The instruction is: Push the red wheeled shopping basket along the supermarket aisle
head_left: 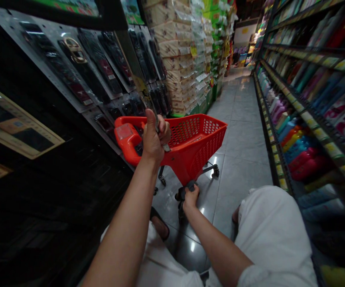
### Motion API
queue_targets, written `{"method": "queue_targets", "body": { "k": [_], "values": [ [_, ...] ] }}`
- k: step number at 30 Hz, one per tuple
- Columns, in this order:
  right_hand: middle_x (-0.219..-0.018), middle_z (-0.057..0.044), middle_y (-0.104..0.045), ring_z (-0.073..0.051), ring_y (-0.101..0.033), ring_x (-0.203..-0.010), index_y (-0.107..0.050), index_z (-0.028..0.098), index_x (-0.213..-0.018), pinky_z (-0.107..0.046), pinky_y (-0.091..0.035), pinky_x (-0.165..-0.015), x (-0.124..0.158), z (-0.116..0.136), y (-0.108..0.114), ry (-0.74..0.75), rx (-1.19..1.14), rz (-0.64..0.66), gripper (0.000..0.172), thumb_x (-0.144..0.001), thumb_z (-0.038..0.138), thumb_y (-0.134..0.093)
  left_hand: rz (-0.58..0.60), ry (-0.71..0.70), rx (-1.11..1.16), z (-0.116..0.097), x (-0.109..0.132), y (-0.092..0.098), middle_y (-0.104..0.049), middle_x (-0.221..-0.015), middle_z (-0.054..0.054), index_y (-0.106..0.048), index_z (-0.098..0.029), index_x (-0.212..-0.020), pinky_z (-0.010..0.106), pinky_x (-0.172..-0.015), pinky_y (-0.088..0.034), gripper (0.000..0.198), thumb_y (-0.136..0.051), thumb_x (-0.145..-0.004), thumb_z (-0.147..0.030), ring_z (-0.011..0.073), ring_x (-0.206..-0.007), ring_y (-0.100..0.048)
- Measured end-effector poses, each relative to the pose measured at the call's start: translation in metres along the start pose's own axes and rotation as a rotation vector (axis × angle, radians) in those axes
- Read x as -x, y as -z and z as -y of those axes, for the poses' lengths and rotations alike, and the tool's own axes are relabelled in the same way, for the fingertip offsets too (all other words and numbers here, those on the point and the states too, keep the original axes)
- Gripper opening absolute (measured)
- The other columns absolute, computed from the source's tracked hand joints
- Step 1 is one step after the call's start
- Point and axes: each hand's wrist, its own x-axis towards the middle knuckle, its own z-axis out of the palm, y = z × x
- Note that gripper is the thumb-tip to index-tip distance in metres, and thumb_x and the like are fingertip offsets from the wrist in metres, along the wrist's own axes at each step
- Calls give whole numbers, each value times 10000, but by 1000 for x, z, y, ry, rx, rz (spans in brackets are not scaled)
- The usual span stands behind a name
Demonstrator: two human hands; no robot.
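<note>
A red plastic shopping cart with a perforated basket stands before me, its handle end toward the left. My left hand is raised in front of the basket's near rim. Its fingers are wrapped round a slim, flat metal tool that points upward, with a yellowish patch; its exact kind is unclear. Lower down, my right hand is closed on a dark grey piece beside a caster below the basket. Whether that piece is part of the wheel or a cloth cannot be made out.
Packaged belts hang on a display at left, near the cart handle. Behind it rise stacked tissue packs. Shelves of bottles line the right side. A grey tiled aisle runs ahead. My white-clothed knee is at lower right.
</note>
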Motion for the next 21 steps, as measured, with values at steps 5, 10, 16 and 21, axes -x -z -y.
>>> {"method": "queue_targets", "body": {
  "k": [5,10,16,21],
  "values": [
    [-1230,-123,-533,-239,-504,-1184,-486,213,-1194,-433,-374,-1084,25,78,-21,170,115,5,372,-840,326,-512,-5,6,-12,0,0,1,-202,-426,-84,-337,-203,-525,222,-338,-102,664,-564,-771,-776,47,-347,-136],
    [-1148,-97,-571,-222,-552,-1125,-586,193,-1145,-404,-420,-1046,33,179,-35,446,51,133,302,-856,263,-537,1,0,-13,0,1,1,-201,-422,-87,-324,-199,-517,217,-342,-93,684,-553,-759,-796,41,-345,-130],
    [-1081,-66,-587,-204,-594,-1058,-687,202,-1013,-364,-455,-996,31,216,-40,598,22,203,198,-840,244,-600,8,-3,23,-3,4,-1,-202,-422,-87,-318,-199,-518,222,-338,-96,681,-588,-742,-783,42,-339,-140],
    [-1049,-61,-567,-200,-595,-1016,-668,209,-962,-360,-465,-962,28,161,-25,525,80,151,172,-821,218,-568,16,-9,4,-2,3,1,-211,-425,-89,-319,-199,-522,221,-342,-94,681,-578,-747,-786,41,-341,-139]
  ]
}}
